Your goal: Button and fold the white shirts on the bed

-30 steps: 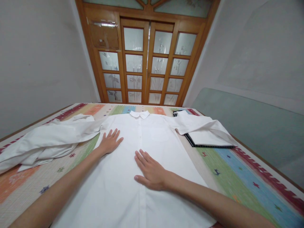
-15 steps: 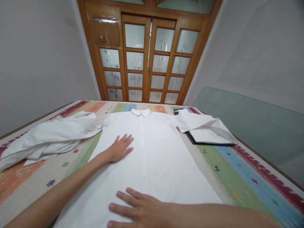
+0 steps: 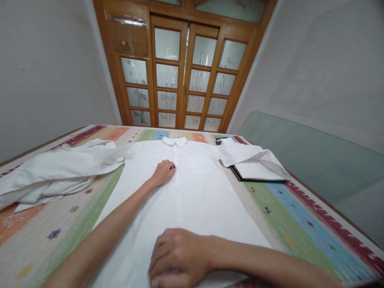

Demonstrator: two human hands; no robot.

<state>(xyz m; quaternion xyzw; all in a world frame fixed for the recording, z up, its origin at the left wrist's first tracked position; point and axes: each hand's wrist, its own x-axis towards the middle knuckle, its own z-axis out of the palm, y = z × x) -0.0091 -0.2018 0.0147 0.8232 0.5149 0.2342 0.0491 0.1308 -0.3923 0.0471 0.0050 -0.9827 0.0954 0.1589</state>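
A white button-up shirt (image 3: 204, 200) lies front up, its collar at the far end and its sleeves spread to both sides. My left hand (image 3: 164, 172) is at the upper chest beside the button placket, fingers curled in and closed on the shirt fabric. Nearer to me, my right hand (image 3: 180, 256) is closed over the lower front by the hem, fingers bent down. Its fingertips are partly hidden, with shirt fabric under them. The left sleeve in view (image 3: 69, 164) is rumpled; the other sleeve (image 3: 243, 154) lies across a folded white item with black edging (image 3: 264, 172).
A striped, patterned cloth (image 3: 99, 204) covers the table under the shirt. A pale green panel (image 3: 312, 160) stands along the right side. Beyond the far edge are wooden doors with glass panes (image 3: 183, 76). Walls rise on both sides.
Both hands went from lying flat with spread fingers to curled and closed. The left moved farther up toward the collar and placket; the right shifted slightly right. The view has moved a little.
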